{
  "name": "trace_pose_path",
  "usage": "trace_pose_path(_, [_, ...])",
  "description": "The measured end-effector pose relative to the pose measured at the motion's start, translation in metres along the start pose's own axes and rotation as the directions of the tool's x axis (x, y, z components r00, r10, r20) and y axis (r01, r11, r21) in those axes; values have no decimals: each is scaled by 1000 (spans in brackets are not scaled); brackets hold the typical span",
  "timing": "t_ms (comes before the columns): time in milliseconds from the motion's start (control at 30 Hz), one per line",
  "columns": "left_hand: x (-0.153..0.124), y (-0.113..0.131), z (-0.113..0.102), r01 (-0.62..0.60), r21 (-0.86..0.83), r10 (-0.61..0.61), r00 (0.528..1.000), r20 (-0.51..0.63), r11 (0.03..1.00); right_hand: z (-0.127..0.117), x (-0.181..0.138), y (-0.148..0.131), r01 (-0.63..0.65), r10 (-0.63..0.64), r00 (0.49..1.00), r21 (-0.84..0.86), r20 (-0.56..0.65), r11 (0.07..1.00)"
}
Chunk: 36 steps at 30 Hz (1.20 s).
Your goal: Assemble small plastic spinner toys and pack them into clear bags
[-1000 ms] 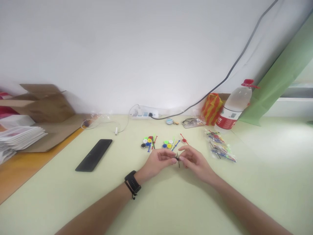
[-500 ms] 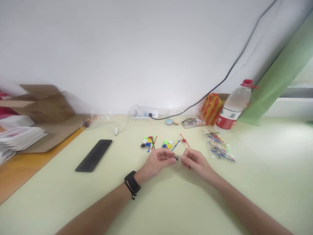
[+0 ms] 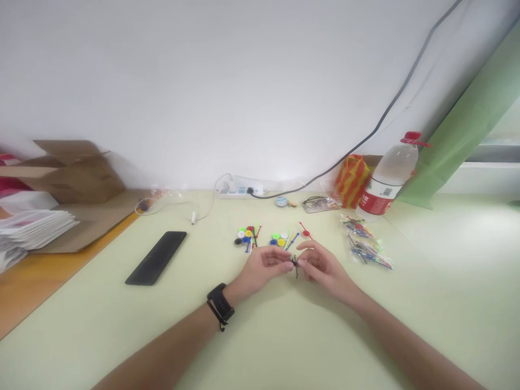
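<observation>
R hand (image 3: pixel 327 270) has index up vs 0.5 s ago; blk arrow spinner (image 3: pixel 295 264) less blurred. L hand (image 3: pixel 264 268) pinches spinner btwn both hands, long axis across the gap; R fingertips half-curled right beside it, grip unclear.

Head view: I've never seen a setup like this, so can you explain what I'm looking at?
There is no machine, just a person's two bare hands, seen by a camera worn on the head. The left hand pinches a small black part; the right hand has its fingertips at the part's other side, too small to tell whether they grip it. On the pale green table lie coloured discs and pointers, clear packets to the right and a flat black object to the left.
</observation>
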<state>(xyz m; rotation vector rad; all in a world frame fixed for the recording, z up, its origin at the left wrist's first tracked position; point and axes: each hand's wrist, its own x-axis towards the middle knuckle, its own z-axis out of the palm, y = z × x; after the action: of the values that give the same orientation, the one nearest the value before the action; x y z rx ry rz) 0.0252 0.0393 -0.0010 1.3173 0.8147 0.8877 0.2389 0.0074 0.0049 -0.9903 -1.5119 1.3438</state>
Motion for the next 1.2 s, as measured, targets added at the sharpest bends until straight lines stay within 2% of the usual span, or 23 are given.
trace_pose_path(167, [0,0,1,7,-22,-8,1000,-17,1000,-1,-1,2,24,-26,998,-38,-65,999])
trace_pose_path(333, [0,1,1,-6,-31,5,999,-47,1000,-6,-1,-2,-81,86,996,-157,21,984])
trace_pose_path(467, [0,0,0,-3,-35,1,999,-38,999,-6,-1,-8,-31,30,1000,-183,-7,983])
trace_pose_path(767, [1,-5,-2,-22,48,22,1000,4,999,-1,1,2,-5,6,1000,-35,22,999])
trace_pose_path(1200, [0,-4,-2,-45,42,41,993,110,998,-3,3,7,7,-6,999,-33,38,999])
